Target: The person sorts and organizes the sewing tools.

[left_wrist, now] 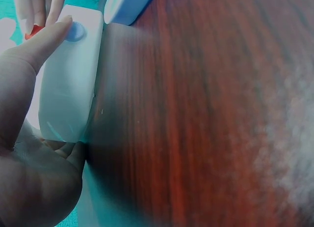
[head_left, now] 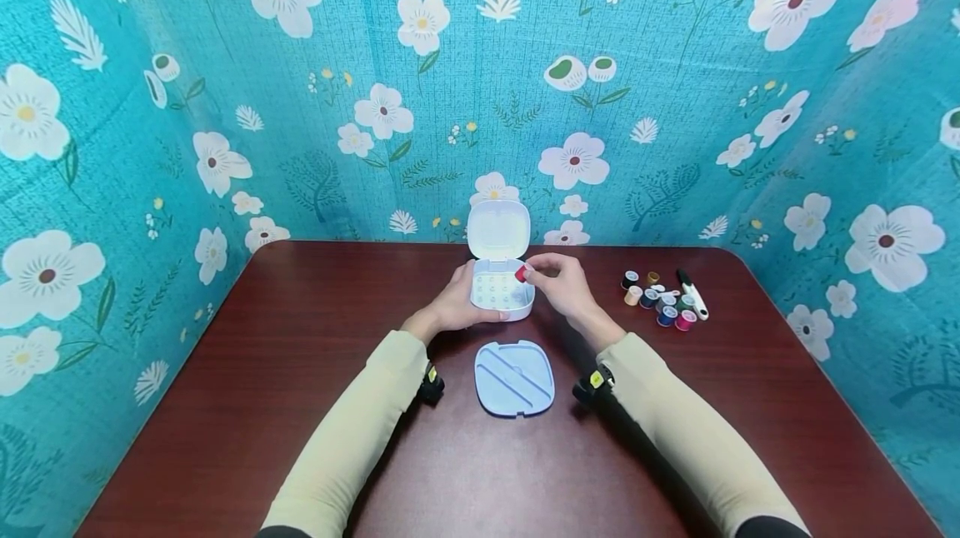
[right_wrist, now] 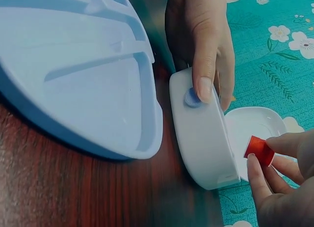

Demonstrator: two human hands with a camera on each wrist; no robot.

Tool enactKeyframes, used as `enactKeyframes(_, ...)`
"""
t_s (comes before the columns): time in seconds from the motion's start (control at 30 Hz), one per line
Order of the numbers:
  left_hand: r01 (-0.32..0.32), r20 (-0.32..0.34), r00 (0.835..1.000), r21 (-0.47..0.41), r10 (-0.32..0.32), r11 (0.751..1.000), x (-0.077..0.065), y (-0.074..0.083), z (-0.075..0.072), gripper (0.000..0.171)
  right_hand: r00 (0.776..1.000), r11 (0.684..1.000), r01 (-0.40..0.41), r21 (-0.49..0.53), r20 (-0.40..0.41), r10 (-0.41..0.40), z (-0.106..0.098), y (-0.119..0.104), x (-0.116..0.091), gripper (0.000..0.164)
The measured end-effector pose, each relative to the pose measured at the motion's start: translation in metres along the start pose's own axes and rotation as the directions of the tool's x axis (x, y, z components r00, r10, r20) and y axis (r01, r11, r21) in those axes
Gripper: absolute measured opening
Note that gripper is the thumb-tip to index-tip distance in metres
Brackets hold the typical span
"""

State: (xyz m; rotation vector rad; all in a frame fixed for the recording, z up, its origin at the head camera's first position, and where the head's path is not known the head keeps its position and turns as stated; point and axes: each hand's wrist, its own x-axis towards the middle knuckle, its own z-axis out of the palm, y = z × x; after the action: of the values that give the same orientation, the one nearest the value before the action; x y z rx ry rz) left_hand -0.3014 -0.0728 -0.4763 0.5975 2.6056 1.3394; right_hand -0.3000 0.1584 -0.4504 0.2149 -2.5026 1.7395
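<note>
A small white box [head_left: 517, 315] stands on the table with its lid [head_left: 498, 230] raised at the back and rows of little pegs inside. My left hand [head_left: 455, 303] grips the box from the left, the thumb along its front beside a round blue button [right_wrist: 192, 97] and the other fingers around the side. Between the thumb and fingertips of my right hand [head_left: 564, 284] I pinch a red thread spool [right_wrist: 260, 150], held over the right part of the box. In the left wrist view the spool [left_wrist: 34, 31] is mostly hidden behind the left thumb.
A light blue tray [head_left: 514, 378] with diagonal ridges lies in front of the box. Several thread spools [head_left: 667, 316] in various colours are grouped at the right, beside a black-and-white tool [head_left: 692, 295]. A flowered teal curtain [head_left: 420, 146] hangs behind the dark wooden table [head_left: 337, 305].
</note>
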Motion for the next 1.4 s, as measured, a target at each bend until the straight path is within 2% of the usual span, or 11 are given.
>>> enactKeyframes(0.23, 0.003, 0.005, 1.000, 0.003, -0.003, 1.000, 0.001, -0.001, 0.000, 0.119, 1.000, 0.999, 0.006, -0.036, 0.008, -0.006, 0.006, -0.005, 0.002, 0.019)
enactKeyframes(0.6, -0.005, 0.009, 1.000, 0.021, 0.005, 1.000, 0.002, -0.001, 0.000, 0.117, 0.999, 0.991, 0.044, -0.124, 0.009, -0.043, 0.016, -0.007, 0.010, 0.020)
enactKeyframes(0.83, -0.009, 0.009, 1.000, 0.019, 0.009, 1.000, 0.000, 0.001, -0.001, 0.117, 0.997, 0.989, 0.065, -0.133, 0.046, -0.060, 0.023, -0.008, 0.016, 0.020)
enactKeyframes(1.07, -0.002, 0.003, 1.000, 0.041, 0.002, 0.999, 0.001, 0.000, -0.001, 0.116, 0.993, 0.976, 0.108, -0.189, 0.073, -0.095, 0.027, -0.009, 0.021, 0.017)
enactKeyframes(1.4, 0.002, 0.001, 1.000, 0.041, -0.002, 0.999, 0.001, -0.001, 0.000, 0.116, 0.990, 0.963, 0.124, -0.241, 0.093, -0.104, 0.030, -0.013, 0.024, 0.016)
